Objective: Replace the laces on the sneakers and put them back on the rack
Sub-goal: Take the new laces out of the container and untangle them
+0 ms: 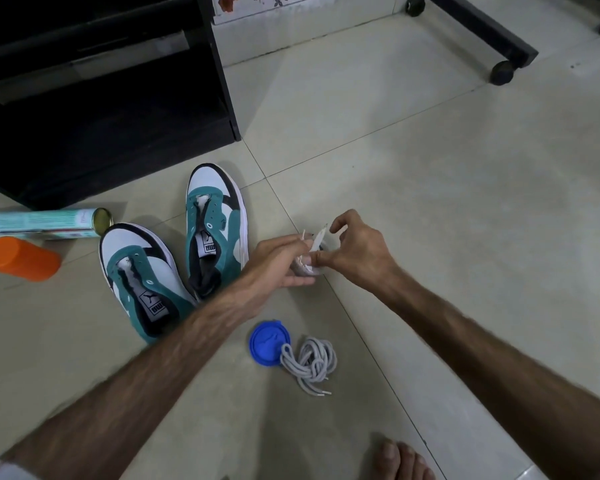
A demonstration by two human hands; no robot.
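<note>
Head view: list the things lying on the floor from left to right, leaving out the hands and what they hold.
Orange cap → spray can → nearer sneaker → farther sneaker → blue lid → grey laces → bare foot.

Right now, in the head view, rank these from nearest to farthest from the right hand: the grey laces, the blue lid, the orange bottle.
From the right hand:
1. Grey laces, coiled on the floor below the hand.
2. Blue lid, touching the laces on their left; only slightly farther, nearly a tie.
3. Orange bottle, lying far left, beyond both sneakers.
</note>
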